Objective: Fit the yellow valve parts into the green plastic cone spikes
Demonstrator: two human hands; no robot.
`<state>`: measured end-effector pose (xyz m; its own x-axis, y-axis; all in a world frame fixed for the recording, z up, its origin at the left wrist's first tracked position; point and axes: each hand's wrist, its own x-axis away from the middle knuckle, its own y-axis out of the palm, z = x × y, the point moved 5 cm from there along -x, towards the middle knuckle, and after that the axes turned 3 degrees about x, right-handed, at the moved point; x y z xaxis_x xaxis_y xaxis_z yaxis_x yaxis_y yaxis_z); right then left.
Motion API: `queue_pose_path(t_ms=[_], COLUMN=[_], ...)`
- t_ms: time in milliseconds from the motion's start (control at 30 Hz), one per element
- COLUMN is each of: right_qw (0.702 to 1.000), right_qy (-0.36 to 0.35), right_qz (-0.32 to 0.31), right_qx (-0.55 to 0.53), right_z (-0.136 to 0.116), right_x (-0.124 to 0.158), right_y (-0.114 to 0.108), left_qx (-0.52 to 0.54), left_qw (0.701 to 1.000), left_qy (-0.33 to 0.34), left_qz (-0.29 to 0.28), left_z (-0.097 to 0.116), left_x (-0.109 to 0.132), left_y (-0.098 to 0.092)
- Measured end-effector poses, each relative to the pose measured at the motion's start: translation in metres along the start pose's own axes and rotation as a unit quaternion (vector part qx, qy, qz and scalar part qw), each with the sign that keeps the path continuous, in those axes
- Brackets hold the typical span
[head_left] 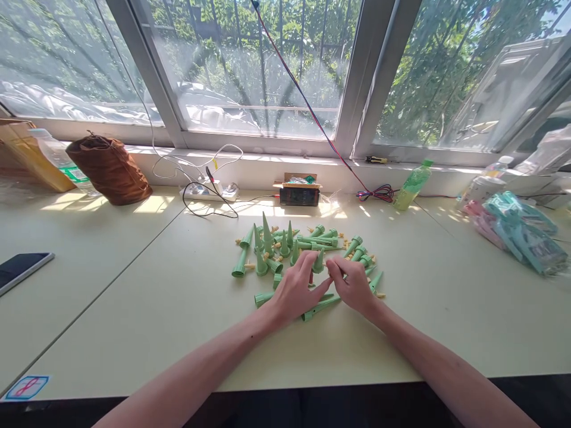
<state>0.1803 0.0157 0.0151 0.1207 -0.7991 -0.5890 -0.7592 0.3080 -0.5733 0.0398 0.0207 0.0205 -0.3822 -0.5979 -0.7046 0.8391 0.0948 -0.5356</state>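
Note:
Green plastic plant watering spikes (266, 238), several with small tan valves on their sides, lie and stand in a loose group on the table. My left hand (297, 285) curls at the front of the group, its fingers closed against one upright green spike (318, 261). Its thumb points toward my right hand (352, 285). That hand is closed in a pinch right beside the same spike, and whatever is between its fingertips is too small and covered to make out. Under my wrists lies another green spike (321, 307).
At the back stand a small black device (299, 196), a power strip (209, 190) with cables, and a green bottle (413, 185). A brown bag (110, 169) and a phone (24, 270) are on the left. Plastic packets (521, 229) lie on the right.

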Motion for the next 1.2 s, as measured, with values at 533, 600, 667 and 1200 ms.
queue_pose_path(t_ms=[533, 600, 667, 1200], right_qw=[0.999, 0.999, 0.999, 0.997], right_qy=[0.026, 0.028, 0.03, -0.031], right_qz=[-0.021, -0.021, -0.02, -0.01], right_qx=[-0.023, -0.03, -0.037, -0.068], right_z=[0.001, 0.0, -0.001, -0.013], right_x=[-0.003, -0.004, -0.004, -0.009], right_y=[0.0, 0.0, -0.002, -0.018], left_qx=[0.011, 0.026, 0.049, 0.139], left_qw=[0.998, 0.997, 0.994, 0.978], left_qy=[-0.052, -0.068, -0.091, -0.152], left_qz=[-0.032, -0.032, -0.027, 0.021], left_z=[-0.009, -0.011, -0.014, -0.018], left_x=[0.001, 0.002, 0.002, -0.003], left_y=[0.003, 0.004, 0.004, 0.0])
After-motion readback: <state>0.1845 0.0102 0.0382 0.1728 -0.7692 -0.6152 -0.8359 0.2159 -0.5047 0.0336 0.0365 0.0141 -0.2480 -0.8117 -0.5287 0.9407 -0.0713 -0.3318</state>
